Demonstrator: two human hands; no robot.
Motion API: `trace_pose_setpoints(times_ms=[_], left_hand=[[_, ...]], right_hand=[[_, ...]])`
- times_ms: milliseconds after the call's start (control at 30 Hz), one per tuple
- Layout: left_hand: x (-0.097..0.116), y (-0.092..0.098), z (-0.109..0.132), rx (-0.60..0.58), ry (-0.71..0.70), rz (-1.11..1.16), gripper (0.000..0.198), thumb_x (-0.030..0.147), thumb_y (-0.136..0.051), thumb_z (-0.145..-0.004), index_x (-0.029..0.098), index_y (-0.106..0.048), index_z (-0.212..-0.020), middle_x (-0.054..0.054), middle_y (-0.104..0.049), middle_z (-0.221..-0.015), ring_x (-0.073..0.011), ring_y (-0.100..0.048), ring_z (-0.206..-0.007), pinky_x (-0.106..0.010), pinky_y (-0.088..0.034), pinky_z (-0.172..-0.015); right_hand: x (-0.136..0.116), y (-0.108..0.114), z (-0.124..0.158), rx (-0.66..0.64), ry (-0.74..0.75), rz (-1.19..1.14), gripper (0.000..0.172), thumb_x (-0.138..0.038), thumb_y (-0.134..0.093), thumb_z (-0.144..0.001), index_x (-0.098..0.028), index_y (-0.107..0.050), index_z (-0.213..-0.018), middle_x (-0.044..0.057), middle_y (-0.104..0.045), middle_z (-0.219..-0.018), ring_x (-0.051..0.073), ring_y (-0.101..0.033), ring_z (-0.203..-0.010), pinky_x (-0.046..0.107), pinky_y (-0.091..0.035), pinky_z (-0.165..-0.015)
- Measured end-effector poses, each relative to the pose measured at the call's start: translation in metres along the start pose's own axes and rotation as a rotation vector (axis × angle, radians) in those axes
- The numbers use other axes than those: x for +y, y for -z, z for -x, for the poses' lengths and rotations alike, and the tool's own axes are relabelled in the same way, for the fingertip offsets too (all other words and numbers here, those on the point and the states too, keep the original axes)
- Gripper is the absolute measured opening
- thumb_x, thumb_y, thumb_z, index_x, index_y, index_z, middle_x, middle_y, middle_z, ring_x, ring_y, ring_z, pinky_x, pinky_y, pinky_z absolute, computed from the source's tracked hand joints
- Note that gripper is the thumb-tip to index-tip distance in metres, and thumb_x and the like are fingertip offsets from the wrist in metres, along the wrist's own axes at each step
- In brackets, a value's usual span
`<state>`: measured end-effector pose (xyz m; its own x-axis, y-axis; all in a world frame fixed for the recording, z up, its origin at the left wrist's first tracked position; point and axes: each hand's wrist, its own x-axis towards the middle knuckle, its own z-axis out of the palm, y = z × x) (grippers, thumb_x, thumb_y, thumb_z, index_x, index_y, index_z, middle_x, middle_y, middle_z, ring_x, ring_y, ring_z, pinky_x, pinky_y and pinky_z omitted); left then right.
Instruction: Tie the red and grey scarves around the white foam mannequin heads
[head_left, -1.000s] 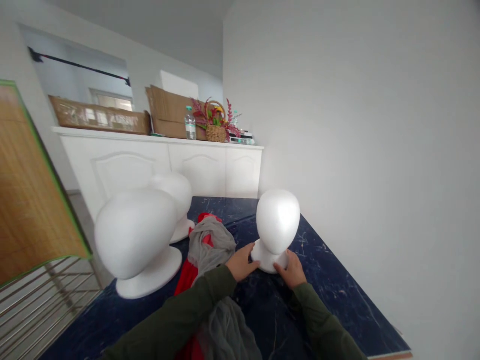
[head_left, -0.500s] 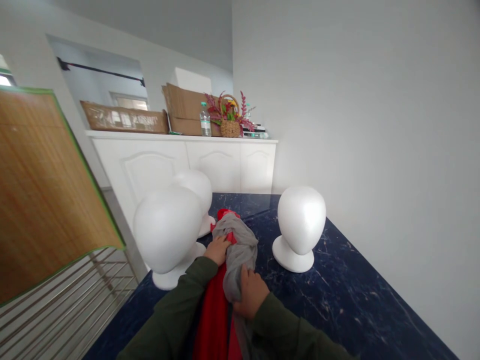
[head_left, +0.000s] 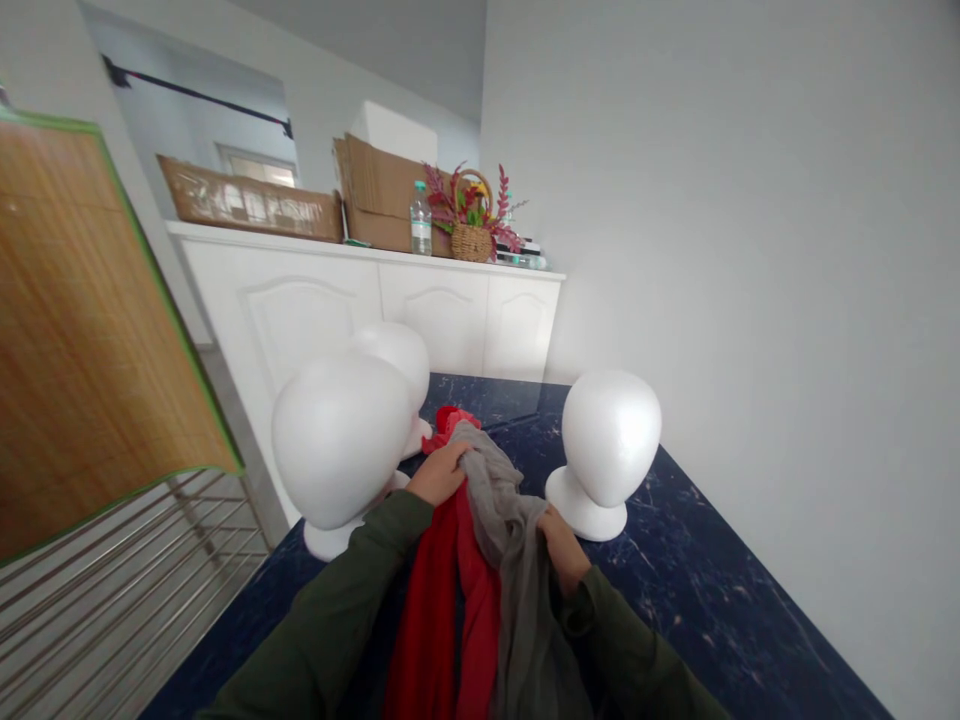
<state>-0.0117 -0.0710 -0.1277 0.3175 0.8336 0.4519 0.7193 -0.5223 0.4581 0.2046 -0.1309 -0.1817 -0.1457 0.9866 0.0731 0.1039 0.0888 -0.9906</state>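
A grey scarf [head_left: 517, 560] lies over a red scarf [head_left: 442, 610] on the dark blue marbled table [head_left: 697, 610]. My left hand [head_left: 439, 473] is closed on the grey scarf's far end. My right hand [head_left: 562, 545] grips the same grey scarf nearer to me, partly hidden by its folds. A white foam head [head_left: 609, 442] stands just right of my hands. Two more white foam heads stand on the left, a near one [head_left: 339, 440] and one behind it [head_left: 394, 352].
A white cabinet [head_left: 375, 300] at the back carries cardboard boxes [head_left: 382, 195], a water bottle [head_left: 421, 218] and a flower basket [head_left: 472, 225]. A wooden panel with a green edge [head_left: 82, 330] and a metal rack [head_left: 127, 590] stand on the left. A white wall runs along the right.
Both hands left the base of the right foam head and moved left onto the grey scarf. They now lift and spread it. The view shifted left.
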Motion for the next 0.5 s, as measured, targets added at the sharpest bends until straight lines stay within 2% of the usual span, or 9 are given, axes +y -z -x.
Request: trace_pose_setpoints(times_ms=[67,133,167,200,267,333,400,467,500], left_hand=[[0.023,0.002,-0.011,0.029,-0.002,0.019,0.027,0.011,-0.039,-0.07,0.015,-0.056,-0.091,-0.005,-0.061,-0.087,-0.017,-0.056,-0.083,-0.03,-0.044,-0.078],[0.049,0.003,-0.025,0.053,-0.034,0.014,0.026,0.011,-0.04,-0.068,0.015,-0.056,-0.088,-0.004,-0.06,-0.081,-0.0163,-0.056,-0.078,-0.028,-0.043,-0.073],[0.062,0.005,-0.032,0.06,-0.06,0.008,0.025,0.012,-0.04,-0.068,0.015,-0.056,-0.087,-0.003,-0.06,-0.079,-0.0161,-0.056,-0.077,-0.027,-0.043,-0.072],[0.075,0.009,-0.04,0.063,-0.088,-0.001,0.023,0.013,-0.041,-0.068,0.015,-0.056,-0.085,-0.003,-0.06,-0.078,-0.0159,-0.055,-0.076,-0.026,-0.042,-0.071],[0.098,0.022,-0.052,0.064,-0.138,-0.035,0.021,0.015,-0.042,-0.068,0.016,-0.058,-0.082,-0.002,-0.061,-0.078,-0.0159,-0.055,-0.076,-0.026,-0.041,-0.071],[0.113,0.043,-0.057,0.019,-0.151,-0.073,0.018,0.018,-0.043,-0.068,0.016,-0.059,-0.076,-0.002,-0.062,-0.074,-0.0156,-0.055,-0.072,-0.025,-0.041,-0.07],[0.118,0.069,-0.05,-0.18,-0.112,-0.024,0.019,0.022,-0.043,-0.071,0.016,-0.06,-0.065,-0.001,-0.061,-0.062,-0.0142,-0.054,-0.063,-0.024,-0.041,-0.063],[0.114,0.093,-0.03,-0.513,-0.029,0.157,0.025,0.032,-0.047,-0.07,0.016,-0.059,-0.055,0.001,-0.057,-0.05,-0.0128,-0.051,-0.051,-0.022,-0.04,-0.053],[0.109,0.103,-0.018,-0.616,0.034,0.287,0.027,0.038,-0.051,-0.068,0.016,-0.059,-0.054,0.001,-0.056,-0.047,-0.0124,-0.049,-0.047,-0.022,-0.039,-0.047]], right_hand=[[-0.002,-0.008,-0.002,-0.041,-0.003,-0.006,0.047,-0.037,-0.044,-0.077,-0.014,-0.041,-0.117,0.01,-0.055,-0.112,0.019,-0.05,-0.104,0.034,-0.037,-0.09],[-0.008,-0.016,-0.005,-0.068,0.013,0.105,0.076,-0.038,-0.061,-0.064,-0.013,-0.027,-0.127,0.013,-0.051,-0.118,0.022,-0.049,-0.107,0.037,-0.036,-0.092],[-0.012,-0.018,-0.007,-0.06,0.043,0.173,0.085,-0.034,-0.067,-0.057,-0.013,-0.025,-0.128,0.013,-0.05,-0.119,0.023,-0.048,-0.107,0.037,-0.036,-0.092],[-0.018,-0.02,-0.008,-0.038,0.08,0.232,0.085,-0.03,-0.069,-0.054,-0.013,-0.028,-0.126,0.013,-0.051,-0.117,0.024,-0.049,-0.105,0.038,-0.036,-0.091],[-0.032,-0.016,-0.008,0.016,0.153,0.282,0.063,-0.024,-0.063,-0.058,-0.013,-0.041,-0.116,0.011,-0.056,-0.108,0.023,-0.053,-0.097,0.037,-0.039,-0.087],[-0.052,0.0,0.001,0.044,0.196,0.264,0.043,-0.019,-0.054,-0.064,-0.015,-0.049,-0.106,0.008,-0.06,-0.1,0.021,-0.054,-0.091,0.036,-0.041,-0.084],[-0.076,0.026,0.022,0.004,0.203,0.215,0.04,-0.017,-0.051,-0.065,-0.017,-0.052,-0.105,0.006,-0.06,-0.099,0.021,-0.054,-0.09,0.037,-0.04,-0.084],[-0.099,0.064,0.057,-0.065,0.175,0.174,0.041,-0.02,-0.053,-0.065,-0.02,-0.053,-0.106,0.006,-0.059,-0.102,0.023,-0.053,-0.093,0.039,-0.039,-0.086],[-0.11,0.085,0.078,-0.064,0.157,0.167,0.04,-0.021,-0.057,-0.064,-0.023,-0.055,-0.104,0.007,-0.058,-0.104,0.025,-0.052,-0.094,0.04,-0.04,-0.085]])
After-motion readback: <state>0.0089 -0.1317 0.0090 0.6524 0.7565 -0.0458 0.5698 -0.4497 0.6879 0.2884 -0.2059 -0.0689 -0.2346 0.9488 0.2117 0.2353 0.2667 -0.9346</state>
